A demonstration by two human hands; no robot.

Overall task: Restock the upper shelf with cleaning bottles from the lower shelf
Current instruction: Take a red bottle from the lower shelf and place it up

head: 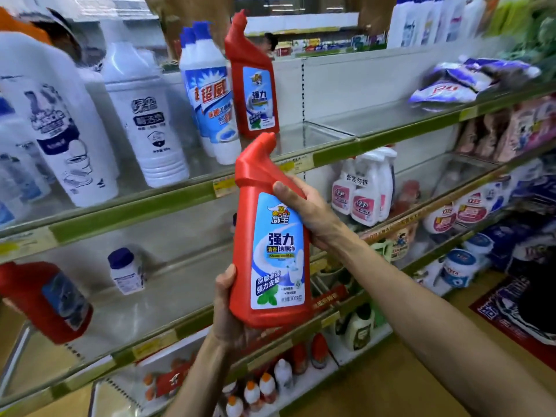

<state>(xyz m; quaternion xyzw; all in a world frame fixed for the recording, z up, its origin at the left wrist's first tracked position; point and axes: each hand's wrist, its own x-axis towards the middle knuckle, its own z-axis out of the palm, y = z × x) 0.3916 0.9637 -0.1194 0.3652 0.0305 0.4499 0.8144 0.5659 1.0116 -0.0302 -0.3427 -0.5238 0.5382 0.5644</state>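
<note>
Both hands on one tall red plastic toilet-cleaner bottle with the bent spout and blue label (270, 236), held in mid-air in front of the shelving, between the two glass levels and tilted slightly. Left hand (227, 311) cups the base, fingers wrapped behind it; right hand (304, 209) has its grip closed around the shoulder, thumb on the front. Neither grip is spread.

Target looks like the bare stretch of the upper glass shelf with the green edge strip (325, 136), just right of the matching red bottle already standing there (255, 85).

Risks, as I read it:
- Angled spout catches the shelf edge on the way up — bottle twists in the hands.
- Set down too close to the standing red one and it knocks that into the white-and-blue bottles (207, 97) beside it (domino along the row).
- Base lands on the front lip instead of flat glass — tall and narrow, so it tips forward.
- Another red bottle on the lower shelf (48, 302) leans hard at the left edge; it may roll if the shelf is jolted.
</note>
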